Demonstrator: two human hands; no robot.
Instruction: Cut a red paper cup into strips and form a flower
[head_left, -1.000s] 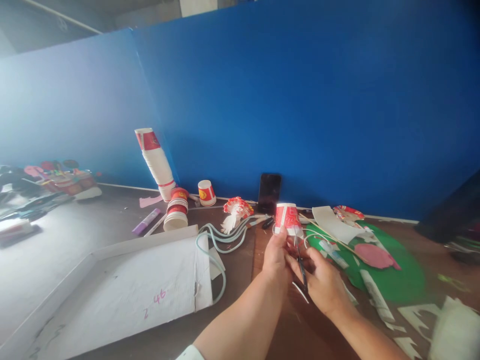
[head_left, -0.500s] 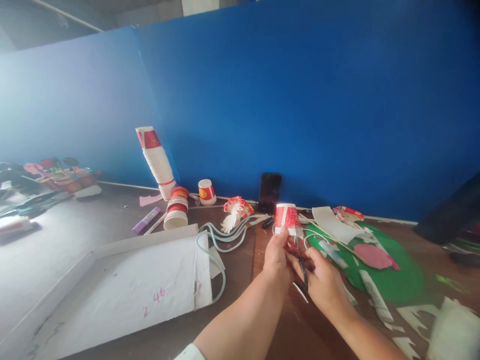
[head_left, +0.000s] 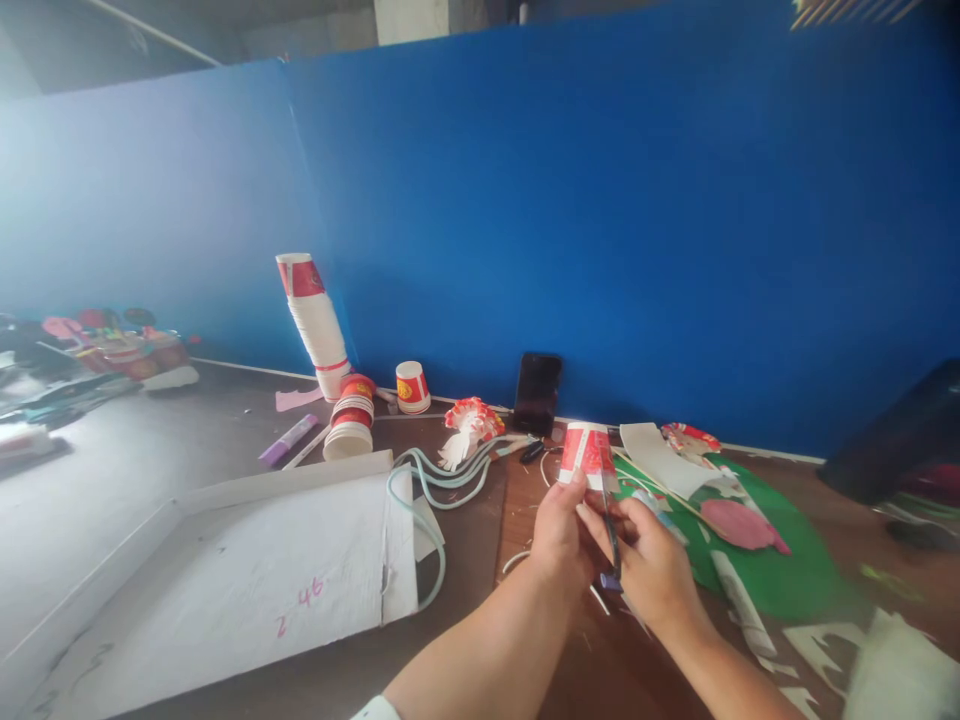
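Head view: left hand [head_left: 559, 525] grips a paper cup [head_left: 587, 452]; right hand [head_left: 660, 565] grips scissors [head_left: 615, 553] close by; if the cup slips, they could nick the left hand

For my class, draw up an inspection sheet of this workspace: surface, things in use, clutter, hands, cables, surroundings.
Surface: brown tabletop, with small white scraps lying on it; no spill seen.
Things in use: red-and-white paper cup and scissors, blades at the cup's open end.
Clutter: leaning cup stack, white cardboard tray, purple tube; green sheet partly covered with paper pieces.
Left hand: fingers around the cup.
Right hand: fingers on the scissors.
Cables: pale cable looped beside and over the tray's edge.
Surroundings: blue partition behind, phone propped against it; other people: nothing seen.
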